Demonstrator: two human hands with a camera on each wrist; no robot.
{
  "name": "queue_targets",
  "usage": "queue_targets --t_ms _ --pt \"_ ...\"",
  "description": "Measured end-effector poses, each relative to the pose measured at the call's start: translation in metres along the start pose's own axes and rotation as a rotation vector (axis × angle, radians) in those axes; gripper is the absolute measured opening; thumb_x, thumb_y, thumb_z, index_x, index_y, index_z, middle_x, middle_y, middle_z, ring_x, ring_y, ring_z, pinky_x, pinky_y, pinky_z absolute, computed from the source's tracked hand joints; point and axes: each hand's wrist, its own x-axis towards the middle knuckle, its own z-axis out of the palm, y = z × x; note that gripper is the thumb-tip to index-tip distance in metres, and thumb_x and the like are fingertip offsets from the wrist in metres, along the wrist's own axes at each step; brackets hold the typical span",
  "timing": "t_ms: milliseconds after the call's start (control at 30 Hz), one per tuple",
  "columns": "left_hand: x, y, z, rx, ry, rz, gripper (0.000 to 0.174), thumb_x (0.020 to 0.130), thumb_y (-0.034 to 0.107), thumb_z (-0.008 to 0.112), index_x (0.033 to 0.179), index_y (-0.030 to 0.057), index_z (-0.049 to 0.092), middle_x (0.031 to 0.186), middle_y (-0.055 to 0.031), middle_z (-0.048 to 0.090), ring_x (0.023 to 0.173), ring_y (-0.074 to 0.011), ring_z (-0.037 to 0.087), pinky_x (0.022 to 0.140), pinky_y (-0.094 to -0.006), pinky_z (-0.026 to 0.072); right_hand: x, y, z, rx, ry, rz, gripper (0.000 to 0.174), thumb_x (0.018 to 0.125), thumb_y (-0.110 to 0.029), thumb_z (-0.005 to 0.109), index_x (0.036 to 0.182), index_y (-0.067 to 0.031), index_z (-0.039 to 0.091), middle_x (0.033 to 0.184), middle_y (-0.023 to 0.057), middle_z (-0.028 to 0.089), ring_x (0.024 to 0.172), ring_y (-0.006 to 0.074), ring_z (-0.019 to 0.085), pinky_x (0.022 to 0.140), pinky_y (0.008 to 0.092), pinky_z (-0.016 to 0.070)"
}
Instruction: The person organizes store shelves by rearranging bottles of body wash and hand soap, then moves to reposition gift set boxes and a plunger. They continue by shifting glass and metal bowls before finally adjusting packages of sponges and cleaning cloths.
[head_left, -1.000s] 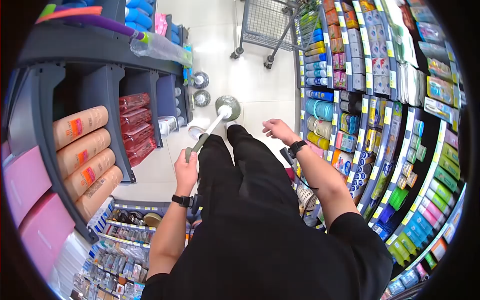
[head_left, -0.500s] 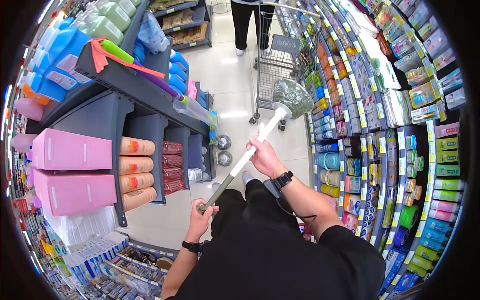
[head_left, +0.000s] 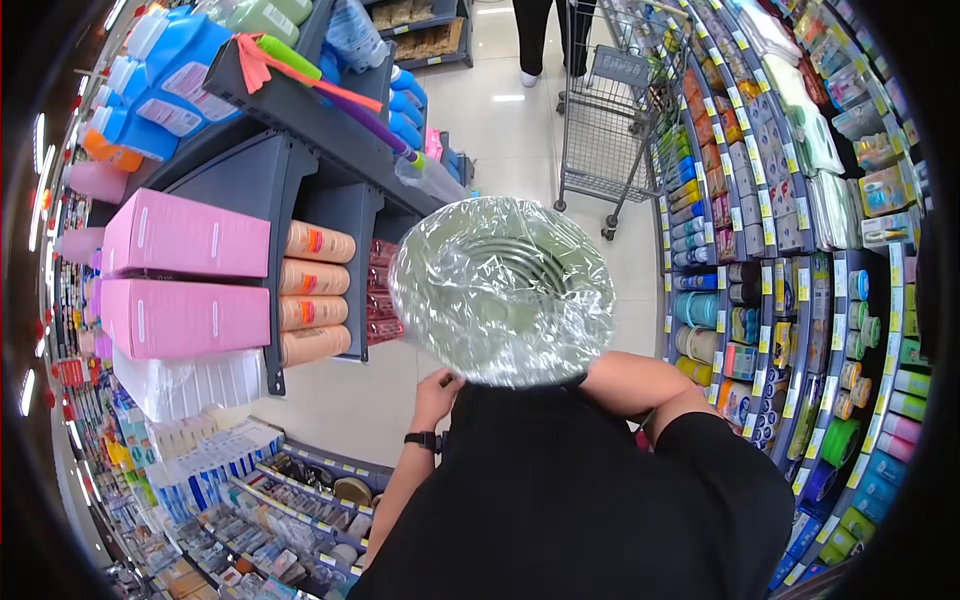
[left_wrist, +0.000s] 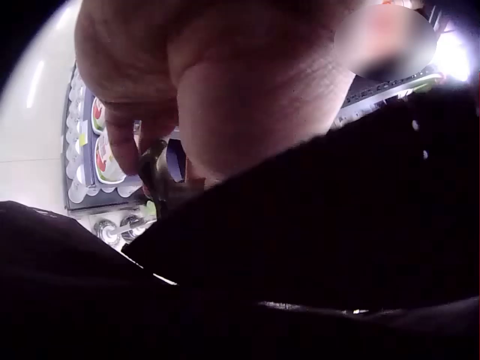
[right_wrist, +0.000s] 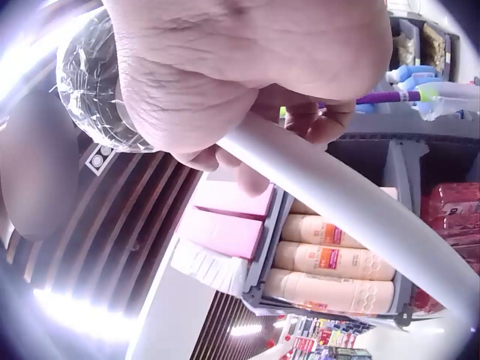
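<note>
A plunger (head_left: 500, 290) with a round green cup wrapped in clear plastic faces the head camera, rings showing inside the cup. It hides my right hand in that view. In the right wrist view my right hand (right_wrist: 247, 60) grips the white handle (right_wrist: 322, 187) near the plastic-wrapped cup (right_wrist: 90, 82). My left hand (head_left: 437, 398) is low in front of the body, just below the cup's left edge. From the left wrist, its fingers curl about the dark end of the handle (left_wrist: 157, 176), partly hidden by the sleeve and hand.
Pink boxes (head_left: 195, 320) and peach bottles (head_left: 318, 285) fill shelves on the left. A purple-handled tool (head_left: 360, 115) juts from the upper shelf. A wire shopping cart (head_left: 610, 130) stands ahead, a person's legs (head_left: 535, 40) beside it. Packed shelves (head_left: 780, 300) line the right.
The plunger was held low with its cup down near the floor, in the left hand alone. The right hand took hold of it, and the cup rose toward the head camera.
</note>
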Motion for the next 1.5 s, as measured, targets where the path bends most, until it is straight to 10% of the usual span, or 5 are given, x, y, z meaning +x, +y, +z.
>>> queue_targets --t_ms 267,433,767,1067,1500 --pt "0.020 -0.027 -0.002 0.230 0.165 0.154 0.027 0.082 0.018 0.079 0.101 0.0027 0.069 0.080 -0.0183 0.068 0.077 -0.0398 0.066 0.074 -0.0397 0.0552 0.005 -0.025 0.043 -0.790 -0.001 -0.336 0.024 0.105 -0.025 0.057 0.113 -0.0034 0.054 0.105 0.0141 0.067 0.098 0.0223 0.064 0.089 0.0364 0.0528" --pt "-0.003 0.104 -0.050 0.086 0.121 -0.121 0.029 0.088 0.031 0.079 0.094 0.0048 0.067 0.081 -0.0186 0.069 0.079 -0.0388 0.069 0.068 -0.0460 0.0519 0.023 -0.043 0.063 -1.303 -0.063 -0.565 0.021 0.103 -0.022 0.060 0.092 -0.0043 0.059 0.093 0.0108 0.068 0.086 0.0198 0.064 0.081 0.0350 0.0522" --pt "-0.028 0.126 -0.037 0.150 -0.199 -0.067 0.043 0.098 0.047 0.063 0.098 0.0041 0.064 0.083 -0.0197 0.071 0.084 -0.0411 0.070 0.076 -0.0487 0.0530 0.028 -0.087 0.043 -0.628 0.423 -0.615 0.023 0.096 -0.019 0.066 0.079 -0.0097 0.055 0.070 0.0078 0.062 0.066 0.0207 0.061 0.067 0.0341 0.0489" --pt "-0.041 0.081 -0.020 0.001 -0.320 -0.244 0.044 0.096 0.046 0.066 0.094 0.0029 0.069 0.079 -0.0143 0.071 0.075 -0.0321 0.069 0.073 -0.0434 0.0529 0.031 -0.061 0.060 -0.790 0.294 -0.413 0.026 0.094 -0.007 0.072 0.116 -0.0001 0.060 0.102 0.0066 0.065 0.089 0.0176 0.069 0.082 0.0320 0.0576" --pt "-0.055 0.062 -0.018 0.036 -0.190 -0.173 0.031 0.094 0.033 0.075 0.096 0.0032 0.068 0.084 -0.0077 0.071 0.075 -0.0167 0.068 0.070 -0.0332 0.0520 0.028 -0.054 0.053 -0.770 0.201 -0.357 0.017 0.094 -0.012 0.074 0.106 -0.0030 0.065 0.090 0.0051 0.067 0.085 0.0176 0.067 0.078 0.0315 0.0536"
